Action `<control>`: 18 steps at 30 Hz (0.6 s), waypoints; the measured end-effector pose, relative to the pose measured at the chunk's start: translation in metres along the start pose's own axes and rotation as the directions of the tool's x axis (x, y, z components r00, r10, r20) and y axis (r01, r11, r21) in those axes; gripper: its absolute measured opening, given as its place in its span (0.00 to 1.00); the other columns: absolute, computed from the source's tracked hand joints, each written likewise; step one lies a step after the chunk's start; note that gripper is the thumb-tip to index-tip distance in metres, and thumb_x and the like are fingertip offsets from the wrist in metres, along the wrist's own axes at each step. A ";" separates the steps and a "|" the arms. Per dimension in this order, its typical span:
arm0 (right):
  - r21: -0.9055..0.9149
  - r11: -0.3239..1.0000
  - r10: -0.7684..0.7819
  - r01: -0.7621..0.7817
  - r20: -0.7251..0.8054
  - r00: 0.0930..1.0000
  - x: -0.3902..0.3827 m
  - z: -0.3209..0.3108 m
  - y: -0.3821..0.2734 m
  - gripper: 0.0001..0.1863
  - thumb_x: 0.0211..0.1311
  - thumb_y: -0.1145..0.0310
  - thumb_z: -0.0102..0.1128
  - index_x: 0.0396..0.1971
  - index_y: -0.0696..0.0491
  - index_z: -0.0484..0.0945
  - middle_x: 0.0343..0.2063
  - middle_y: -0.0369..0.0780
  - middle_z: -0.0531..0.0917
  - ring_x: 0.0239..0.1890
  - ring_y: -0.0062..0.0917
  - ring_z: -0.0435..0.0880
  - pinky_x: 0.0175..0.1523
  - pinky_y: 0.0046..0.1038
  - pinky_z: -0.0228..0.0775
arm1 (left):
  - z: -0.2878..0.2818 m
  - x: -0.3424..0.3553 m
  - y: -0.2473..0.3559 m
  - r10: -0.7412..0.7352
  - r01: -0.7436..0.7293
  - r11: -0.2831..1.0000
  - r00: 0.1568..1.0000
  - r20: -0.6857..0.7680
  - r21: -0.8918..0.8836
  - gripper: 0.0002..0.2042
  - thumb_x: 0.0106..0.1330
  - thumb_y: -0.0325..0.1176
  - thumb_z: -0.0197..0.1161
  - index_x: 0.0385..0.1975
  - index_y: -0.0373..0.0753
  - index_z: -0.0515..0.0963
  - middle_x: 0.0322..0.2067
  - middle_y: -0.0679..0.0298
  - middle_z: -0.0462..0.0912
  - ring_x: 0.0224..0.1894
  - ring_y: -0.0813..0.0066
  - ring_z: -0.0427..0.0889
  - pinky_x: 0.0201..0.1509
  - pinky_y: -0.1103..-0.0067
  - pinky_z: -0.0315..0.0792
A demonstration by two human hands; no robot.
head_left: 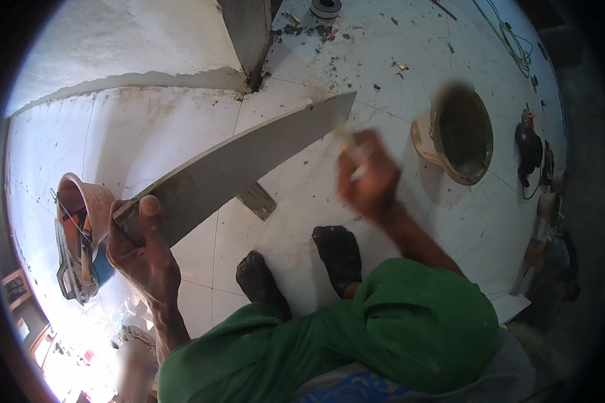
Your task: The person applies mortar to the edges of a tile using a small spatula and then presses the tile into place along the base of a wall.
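A long grey strip (249, 153), flat and thin like a cut length of tile, slants up from left to right above the floor. Its near left end is gripped by my left hand (144, 252), with the thumb on the face and the fingers behind. Close to the far right end is my right hand (371, 176), smeared by motion, with its fingers curled round something small and pale that I cannot make out. Partly hidden beneath the strip, a small greyish-brown flat piece (261, 203) lies on the floor.
At the left, an orange-brown bucket (102, 201) holds tools. A mud-stained bucket (423, 138) stands at the right, near a dark power tool (528, 151). Green cable (511, 43) and a round roll (325, 8) lie farther off, with dark crumbs around. A plastered wall (141, 40) rises at the upper left.
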State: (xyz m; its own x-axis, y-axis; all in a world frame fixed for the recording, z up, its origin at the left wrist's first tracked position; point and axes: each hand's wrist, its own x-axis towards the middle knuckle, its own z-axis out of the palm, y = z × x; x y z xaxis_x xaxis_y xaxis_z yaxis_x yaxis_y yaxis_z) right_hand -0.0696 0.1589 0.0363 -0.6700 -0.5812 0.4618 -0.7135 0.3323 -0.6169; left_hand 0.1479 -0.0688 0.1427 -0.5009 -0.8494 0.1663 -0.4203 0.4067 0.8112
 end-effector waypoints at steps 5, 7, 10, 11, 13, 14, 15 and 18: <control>-0.103 0.994 -0.042 0.045 0.036 0.998 -0.014 0.030 0.077 0.05 0.58 0.80 0.58 0.24 0.62 0.74 0.27 0.50 0.78 0.23 0.47 0.78 0.33 0.47 0.72 | 0.000 -0.005 -0.002 -0.027 0.026 0.998 1.000 -0.003 -0.051 0.17 0.75 0.44 0.68 0.32 0.36 0.76 0.27 0.71 0.79 0.33 0.83 0.73 0.40 0.82 0.68; -0.230 0.964 0.116 -0.129 -0.070 0.991 -0.011 0.014 0.124 0.06 0.60 0.79 0.57 0.24 0.63 0.72 0.22 0.48 0.75 0.20 0.42 0.76 0.30 0.44 0.68 | 0.000 -0.004 -0.003 -0.013 0.013 0.998 1.000 0.002 -0.063 0.18 0.75 0.45 0.68 0.32 0.37 0.75 0.27 0.71 0.79 0.32 0.83 0.72 0.40 0.82 0.67; -0.102 0.840 0.534 -0.533 -0.017 0.845 -0.036 -0.018 0.139 0.08 0.61 0.76 0.57 0.23 0.64 0.73 0.18 0.47 0.75 0.22 0.36 0.79 0.31 0.41 0.69 | -0.004 -0.010 -0.009 -0.081 0.080 0.996 0.996 0.037 0.040 0.18 0.75 0.46 0.67 0.32 0.36 0.74 0.26 0.70 0.78 0.32 0.83 0.72 0.39 0.82 0.66; -0.031 0.736 0.677 -0.676 0.043 0.735 -0.039 -0.026 0.132 0.09 0.60 0.75 0.57 0.23 0.64 0.75 0.18 0.48 0.76 0.23 0.36 0.80 0.32 0.40 0.70 | -0.008 -0.009 -0.010 -0.088 0.087 0.996 0.995 0.046 0.026 0.19 0.75 0.47 0.68 0.32 0.36 0.74 0.26 0.69 0.78 0.33 0.83 0.73 0.38 0.82 0.66; 0.107 0.556 0.813 -0.824 0.134 0.567 -0.045 -0.038 0.129 0.09 0.60 0.73 0.57 0.23 0.63 0.76 0.19 0.51 0.79 0.24 0.42 0.81 0.35 0.41 0.72 | -0.011 -0.003 -0.008 -0.055 0.054 0.998 0.997 0.049 0.010 0.19 0.74 0.46 0.68 0.32 0.36 0.75 0.25 0.68 0.79 0.32 0.83 0.74 0.38 0.82 0.66; -0.084 0.662 0.748 -0.745 0.142 0.649 -0.056 -0.042 0.139 0.10 0.62 0.70 0.59 0.26 0.63 0.79 0.22 0.51 0.81 0.26 0.42 0.83 0.36 0.40 0.73 | -0.011 -0.001 -0.007 -0.038 0.038 0.999 0.996 0.079 0.007 0.18 0.74 0.45 0.69 0.32 0.35 0.76 0.25 0.67 0.80 0.31 0.82 0.74 0.38 0.82 0.66; -0.271 0.733 0.674 -0.624 0.167 0.719 -0.065 -0.044 0.149 0.12 0.63 0.67 0.61 0.29 0.62 0.81 0.25 0.50 0.83 0.27 0.42 0.84 0.37 0.38 0.75 | -0.011 0.003 -0.004 -0.031 0.031 1.000 0.997 0.076 0.001 0.18 0.74 0.45 0.69 0.32 0.35 0.76 0.25 0.67 0.80 0.31 0.82 0.74 0.38 0.82 0.66; -0.685 0.708 0.308 -0.170 0.083 0.948 -0.054 -0.041 0.120 0.16 0.64 0.62 0.65 0.40 0.60 0.85 0.37 0.51 0.86 0.32 0.41 0.85 0.40 0.37 0.78 | -0.024 0.029 0.017 0.249 -0.254 0.967 0.963 0.105 0.036 0.16 0.72 0.43 0.70 0.32 0.34 0.79 0.25 0.63 0.83 0.27 0.78 0.77 0.37 0.80 0.69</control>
State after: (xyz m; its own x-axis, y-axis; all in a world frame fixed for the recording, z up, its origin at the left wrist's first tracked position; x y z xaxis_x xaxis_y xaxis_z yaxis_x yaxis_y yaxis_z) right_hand -0.1275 0.2606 -0.0370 -0.8379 -0.5099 0.1948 -0.5316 0.8433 -0.0789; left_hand 0.1443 -0.0941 0.1749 -0.6666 -0.6809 0.3033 -0.3060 0.6210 0.7216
